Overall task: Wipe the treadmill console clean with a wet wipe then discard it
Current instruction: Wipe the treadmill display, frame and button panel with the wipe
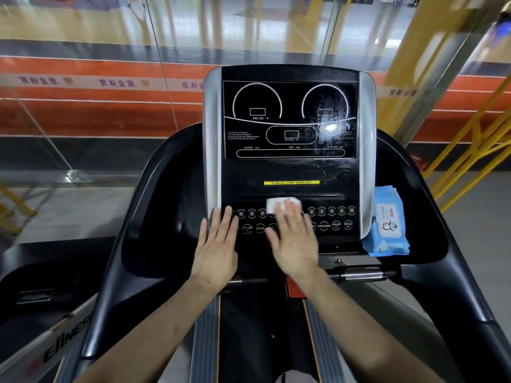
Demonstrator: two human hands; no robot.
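Note:
The black treadmill console [290, 167] with silver side trim stands straight ahead. Wet streaks shine on the right half of its display. My right hand [293, 239] lies flat on the middle of the button panel, fingers spread, pressing a folded white wet wipe [273, 203] against it; the wipe's upper edge shows above my fingertips. My left hand [217, 246] rests flat and empty on the panel's left side, fingers apart, beside the INCLINE button.
A blue pack of wet wipes [387, 222] leans in the right side pocket of the console. Black handrails [431, 244] curve down on both sides. A second treadmill [41, 299] is at the lower left. Glass wall and yellow railings [475, 139] lie beyond.

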